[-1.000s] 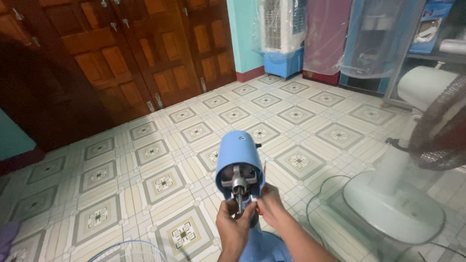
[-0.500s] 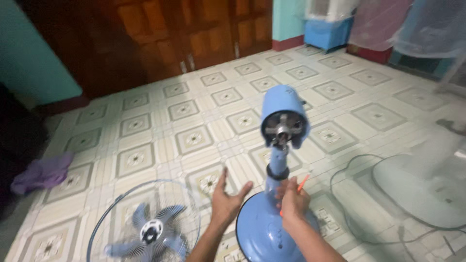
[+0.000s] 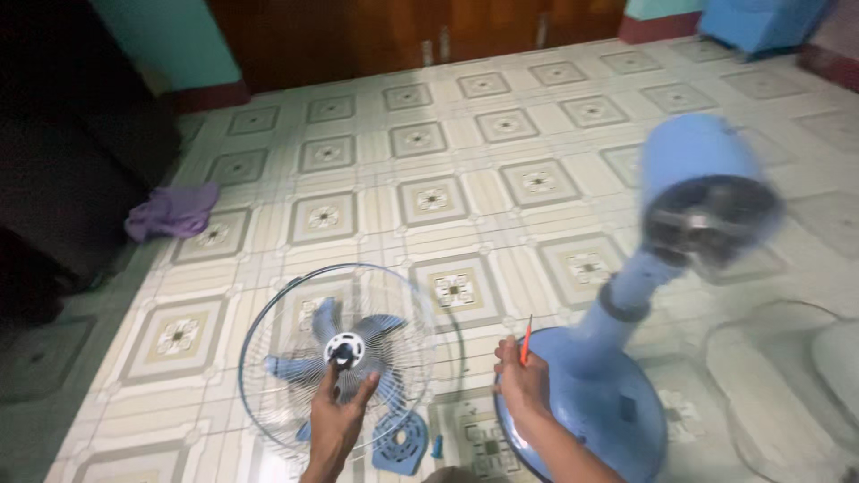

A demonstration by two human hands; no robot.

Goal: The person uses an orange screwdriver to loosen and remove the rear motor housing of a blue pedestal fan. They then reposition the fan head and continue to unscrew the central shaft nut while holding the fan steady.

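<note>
Two hands are ours here: our left hand [image 3: 338, 420] reaches over the wire fan guard [image 3: 344, 353] lying flat on the tiled floor [image 3: 429, 179], its fingers [image 3: 362, 389] spread open and holding nothing, tips near the white hub of the blue fan blade [image 3: 344, 351] resting inside the guard. Our right hand [image 3: 523, 383] is closed around a thin orange screwdriver [image 3: 527, 338], point up, just beside the round base of the blue fan stand [image 3: 617, 340]. That stand looks blurred, so we cannot tell whether it is tilting; if it is, the heavy motor head [image 3: 707, 197] could topple it onto the guard. The guard is thin, springy wire, the blade smooth moulded plastic, and a small blue round part [image 3: 400, 444] lies beside it. A purple cloth [image 3: 172, 210] sits crumpled well apart.
</note>
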